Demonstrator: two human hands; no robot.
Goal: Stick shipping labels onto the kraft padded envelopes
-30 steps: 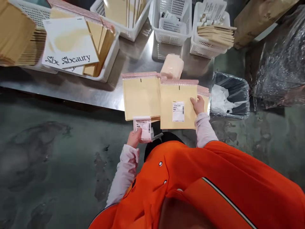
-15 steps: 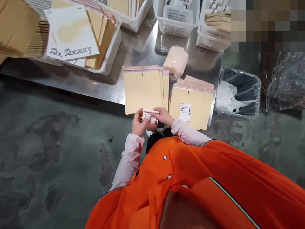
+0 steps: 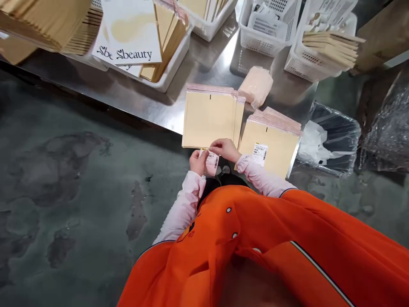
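Since before, our right hand (image 3: 225, 149) left the labelled mailer (image 3: 270, 147) (at three o'clock), joining left hand (image 3: 198, 161) pinching the label stack (image 3: 211, 161).

two envelope stacks (image 3: 209, 119) (image 3: 271, 145) side by side on table (image 3: 143, 102), baskets (image 3: 268, 25) behind, bin (image 3: 338, 136) right.

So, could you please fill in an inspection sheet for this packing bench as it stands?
Surface: steel table, shiny, bare in the middle.
Job's things: label stack in both hands; plain envelope pile; labelled envelope pile to its right.
Clutter: white baskets of envelopes; printed card; pink packet.
Grips: left hand holds the labels; right hand pinches their top edge.
Cables: nothing seen.
Surroundings: lined bin, grey stained floor.
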